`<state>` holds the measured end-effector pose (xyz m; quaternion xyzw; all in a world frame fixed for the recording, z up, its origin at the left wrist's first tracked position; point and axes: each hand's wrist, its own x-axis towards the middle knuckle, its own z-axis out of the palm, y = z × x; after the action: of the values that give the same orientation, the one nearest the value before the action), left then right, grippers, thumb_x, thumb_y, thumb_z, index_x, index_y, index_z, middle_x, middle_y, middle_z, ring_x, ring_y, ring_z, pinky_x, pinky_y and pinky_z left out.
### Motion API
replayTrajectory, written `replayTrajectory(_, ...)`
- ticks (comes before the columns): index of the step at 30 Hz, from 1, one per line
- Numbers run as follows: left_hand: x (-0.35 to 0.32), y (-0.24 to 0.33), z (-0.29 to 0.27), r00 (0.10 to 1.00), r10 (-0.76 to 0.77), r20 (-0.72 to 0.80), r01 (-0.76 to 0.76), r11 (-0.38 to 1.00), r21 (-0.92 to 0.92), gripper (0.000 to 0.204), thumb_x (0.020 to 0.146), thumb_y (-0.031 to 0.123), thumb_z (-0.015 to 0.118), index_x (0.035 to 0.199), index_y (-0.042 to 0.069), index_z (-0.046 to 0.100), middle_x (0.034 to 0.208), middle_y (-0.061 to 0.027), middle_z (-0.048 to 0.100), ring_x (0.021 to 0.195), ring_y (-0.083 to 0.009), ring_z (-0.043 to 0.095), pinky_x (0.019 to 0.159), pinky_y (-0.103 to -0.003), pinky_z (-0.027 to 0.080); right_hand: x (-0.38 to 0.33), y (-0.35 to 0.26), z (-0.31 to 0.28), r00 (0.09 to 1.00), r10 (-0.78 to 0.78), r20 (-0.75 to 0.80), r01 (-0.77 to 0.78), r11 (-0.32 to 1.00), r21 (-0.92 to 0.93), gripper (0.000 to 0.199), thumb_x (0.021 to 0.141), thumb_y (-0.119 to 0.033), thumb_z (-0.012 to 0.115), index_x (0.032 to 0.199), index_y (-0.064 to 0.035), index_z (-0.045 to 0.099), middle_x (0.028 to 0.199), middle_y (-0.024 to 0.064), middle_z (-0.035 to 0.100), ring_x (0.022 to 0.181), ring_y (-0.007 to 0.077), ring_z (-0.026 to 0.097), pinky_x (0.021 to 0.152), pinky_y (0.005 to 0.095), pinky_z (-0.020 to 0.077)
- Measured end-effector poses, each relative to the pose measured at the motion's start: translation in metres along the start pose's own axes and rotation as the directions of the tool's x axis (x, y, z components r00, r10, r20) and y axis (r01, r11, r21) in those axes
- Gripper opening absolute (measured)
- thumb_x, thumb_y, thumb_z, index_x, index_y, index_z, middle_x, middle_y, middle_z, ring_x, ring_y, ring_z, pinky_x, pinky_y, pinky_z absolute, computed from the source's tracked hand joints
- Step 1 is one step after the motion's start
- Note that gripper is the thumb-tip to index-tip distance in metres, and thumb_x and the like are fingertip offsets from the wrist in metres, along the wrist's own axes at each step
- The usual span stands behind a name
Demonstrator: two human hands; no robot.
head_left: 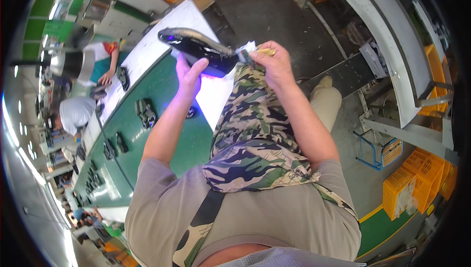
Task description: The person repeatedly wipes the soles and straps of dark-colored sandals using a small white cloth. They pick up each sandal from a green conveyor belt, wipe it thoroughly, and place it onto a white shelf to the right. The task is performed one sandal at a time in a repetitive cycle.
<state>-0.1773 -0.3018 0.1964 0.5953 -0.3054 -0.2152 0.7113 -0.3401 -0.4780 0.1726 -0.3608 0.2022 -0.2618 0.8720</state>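
Note:
My left hand (189,75) supports a glossy black shoe (201,49) from below, its thumb against the near side and its fingers partly hidden. A bright violet glow falls on the hand and on the shoe's lower edge. My right hand (277,67) is closed at the shoe's right end, pinching a small tool with a yellowish handle (266,51), which looks like a brush. A crumpled white piece (247,48) shows beside the tool, against the shoe's end. Whether the tool touches the shoe, I cannot tell.
A green conveyor belt (162,88) on my left carries sandals (144,112) and several dark shoes, with a white ledge (184,19) along it. Co-workers (78,112) work across it. On my right are a blue-framed stool (379,150) and orange crates (414,181).

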Motion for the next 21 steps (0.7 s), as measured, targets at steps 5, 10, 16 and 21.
replayTrajectory(5, 0.029, 0.02, 0.046, 0.974, 0.115, 0.196, -0.182, 0.91, 0.372, 0.069, 0.078, 0.007, 0.071, 0.138, -0.004, 0.038, 0.127, -0.0139, 0.055, 0.117, -0.0233, 0.054, 0.106, -0.036, 0.039, 0.002, -0.019, -0.026, 0.992, -0.109, -0.055, 0.112, 0.992, 0.055, 0.018, 0.078, 0.003, 0.073, 0.086, -0.0045, 0.059, 0.077, 0.0025, 0.061, 0.066, 0.0116, 0.057, 0.06, 0.0272, 0.0494)
replayTrajectory(10, 0.089, 0.071, 0.146, 0.906, 0.247, 0.344, -0.347, 0.898, 0.27, 0.072, 0.078, 0.009, 0.072, 0.139, -0.005, 0.036, 0.128, -0.0144, 0.054, 0.116, -0.0236, 0.054, 0.105, -0.036, 0.04, -0.002, -0.044, -0.074, 0.978, -0.12, -0.171, 0.185, 0.878, 0.442, 0.017, 0.082, -0.005, 0.072, 0.089, -0.0058, 0.057, 0.075, 0.0024, 0.058, 0.064, 0.0121, 0.056, 0.058, 0.0272, 0.0474)
replayTrajectory(16, 0.179, 0.135, 0.305, 0.829, 0.288, 0.479, -0.411, 0.895, 0.174, 0.048, 0.085, 0.013, 0.071, 0.124, -0.003, 0.049, 0.11, -0.0084, 0.062, 0.1, -0.0168, 0.06, 0.09, -0.03, 0.047, 0.0, 0.016, -0.174, 0.945, -0.016, -0.327, 0.174, 0.869, 0.462, 0.017, 0.085, -0.005, 0.07, 0.09, -0.0078, 0.055, 0.082, 0.007, 0.064, 0.072, 0.0184, 0.061, 0.064, 0.0349, 0.0531)
replayTrajectory(21, 0.243, 0.113, 0.421, 0.735, 0.309, 0.604, -0.62, 0.666, 0.415, 0.07, 0.075, 0.035, 0.079, 0.122, -0.009, 0.052, 0.103, -0.0196, 0.068, 0.094, -0.0269, 0.066, 0.085, -0.035, 0.052, -0.001, 0.066, -0.236, 0.907, 0.082, -0.414, 0.127, 0.882, 0.453, 0.019, 0.084, -0.005, 0.071, 0.09, -0.0088, 0.054, 0.08, 0.0063, 0.064, 0.069, 0.0183, 0.062, 0.062, 0.0342, 0.0531)
